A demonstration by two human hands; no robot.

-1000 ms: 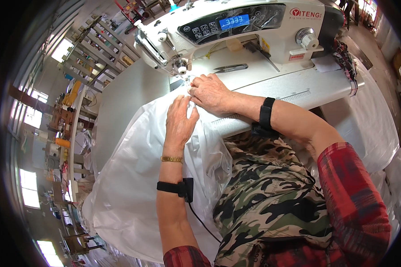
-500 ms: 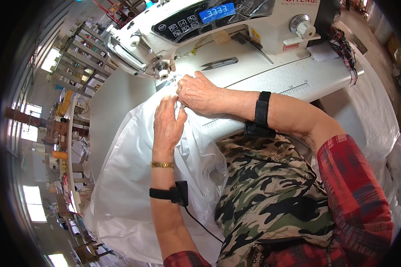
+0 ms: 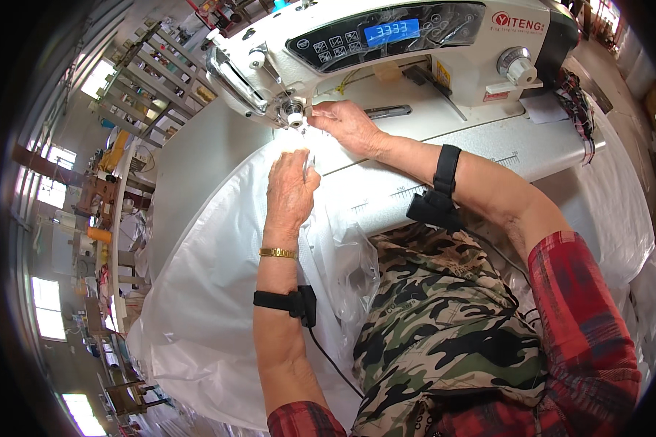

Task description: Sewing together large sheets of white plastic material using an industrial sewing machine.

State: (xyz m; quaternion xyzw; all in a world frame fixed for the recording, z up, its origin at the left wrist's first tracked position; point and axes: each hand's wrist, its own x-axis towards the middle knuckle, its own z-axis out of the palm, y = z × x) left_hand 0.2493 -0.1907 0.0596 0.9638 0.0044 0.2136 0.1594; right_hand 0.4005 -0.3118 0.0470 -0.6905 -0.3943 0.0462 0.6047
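White sheer fabric (image 3: 219,226) spreads over the sewing machine's bed and hangs down over the near side. My left hand (image 3: 291,191) lies on it just in front of the needle area, its fingers bent and pressed together on the cloth with the thumb alongside. Close to the right of the sewing machine's needle end (image 3: 294,115), my right hand (image 3: 351,130) has its fingers curled together; glare hides what is between the fingertips. Thread snips (image 3: 390,111) lie behind the right hand, partly covered by it.
The machine's control panel (image 3: 386,35) and handwheel (image 3: 519,67) stand beyond my hands. A ruler-marked table edge (image 3: 415,191) runs to the right. Fabric strips (image 3: 576,109) hang at the far right. Shelving with an orange thread cone (image 3: 99,234) is at the left.
My right hand has moved away from the left hand, up beside the needle end. The left hand stays on the cloth. The whole view has shifted, putting the machine farther right.
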